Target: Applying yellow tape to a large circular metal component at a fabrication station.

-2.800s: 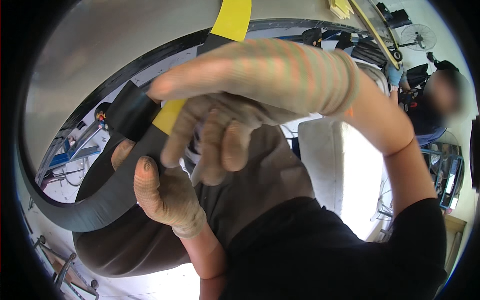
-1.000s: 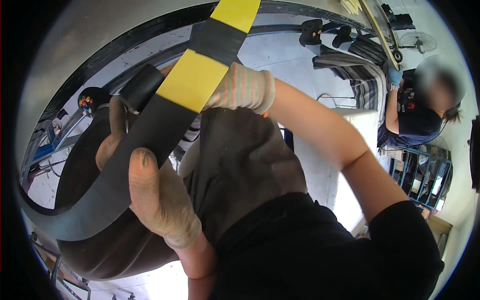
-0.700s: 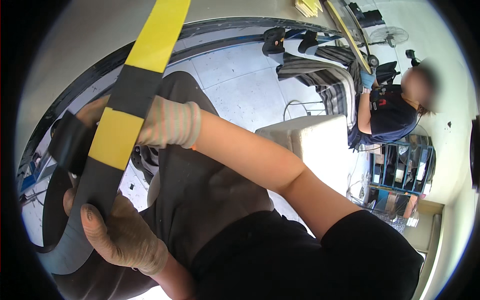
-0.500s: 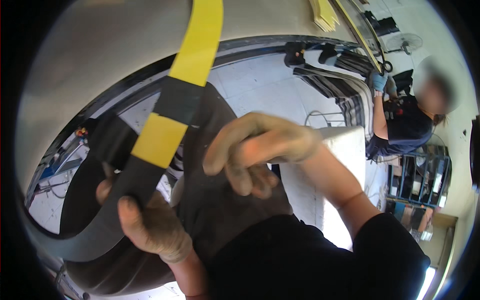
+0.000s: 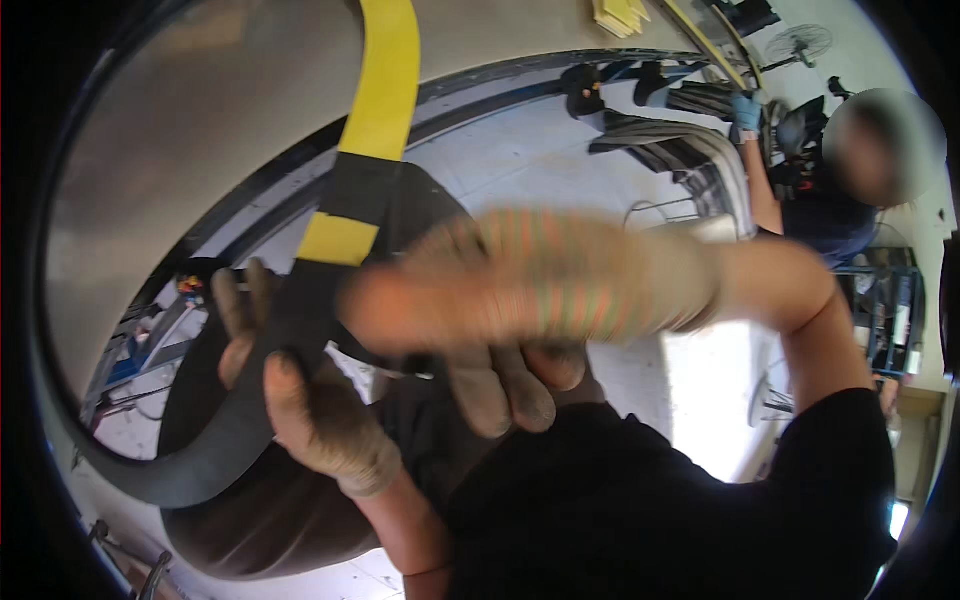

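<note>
A long curved black strip [image 5: 190, 470] with yellow sections [image 5: 385, 80] runs from the top of the view down to the lower left. My left hand [image 5: 330, 425], in a light work glove, is closed around its black part. The thumb lies on top and the fingers show past the far edge. Over the strip, beside the short yellow patch [image 5: 338, 240], is my right hand [image 5: 560, 280] in a striped glove, blurred by motion. Its lower fingers hang apart and hold nothing visible. Its foremost fingertips overlap the strip's edge; whether they touch it cannot be told.
A large grey-brown table [image 5: 220, 100] with a dark metal edge fills the upper left. Yellow pieces [image 5: 620, 15] lie at its far end. Another person [image 5: 820, 215] with blue gloves is at the upper right, near a fan [image 5: 800, 43] and a shelf rack [image 5: 890, 310].
My right hand has moved left and turned across the strip. My left hand keeps its hold. Less of the short yellow patch shows, and the black below it reaches higher.
</note>
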Motion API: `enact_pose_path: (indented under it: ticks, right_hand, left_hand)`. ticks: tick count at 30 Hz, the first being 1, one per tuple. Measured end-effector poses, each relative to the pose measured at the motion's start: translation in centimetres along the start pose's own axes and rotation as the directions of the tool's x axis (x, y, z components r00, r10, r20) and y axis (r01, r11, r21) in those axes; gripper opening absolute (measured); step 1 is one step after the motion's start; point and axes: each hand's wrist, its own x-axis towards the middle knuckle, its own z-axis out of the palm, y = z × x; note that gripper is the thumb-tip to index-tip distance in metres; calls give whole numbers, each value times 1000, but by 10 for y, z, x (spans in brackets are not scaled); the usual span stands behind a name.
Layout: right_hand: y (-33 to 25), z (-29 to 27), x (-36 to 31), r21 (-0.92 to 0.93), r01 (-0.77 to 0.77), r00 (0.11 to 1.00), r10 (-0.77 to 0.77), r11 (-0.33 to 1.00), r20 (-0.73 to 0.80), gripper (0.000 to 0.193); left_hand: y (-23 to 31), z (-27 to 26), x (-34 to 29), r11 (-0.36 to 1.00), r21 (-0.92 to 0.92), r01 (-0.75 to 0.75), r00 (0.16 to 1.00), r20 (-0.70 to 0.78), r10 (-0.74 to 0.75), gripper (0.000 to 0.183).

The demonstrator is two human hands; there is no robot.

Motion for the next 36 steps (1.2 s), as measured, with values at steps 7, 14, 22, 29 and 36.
enact_pose_path:
  ticks: [7,14,22,29,36]
  right_hand:
    - [152,99,-3,-531,240,955,-297,813,-24,39]
    - [150,101,18,507,20,951,139,861,-275,52]
    - [25,-15,-9,755,-629,722,502,187,477,54]
    - [29,11,78,213,-436,882,369,874,291,46]
    - [-16,41,60,209,-695,698,576,688,424,39]
  left_hand:
    - [-15,-14,3,1000,11,-12,999,35,12,39]
    - [-10,-8,-8,993,-69,97,984,-142,-106,51]
    - [-13,14,-6,987,-92,132,991,2,-132,47]
    - [-26,-23,-4,998,-57,30,997,-76,-34,63]
    - [-9,-51,0,994,19,-106,990,96,104,44]
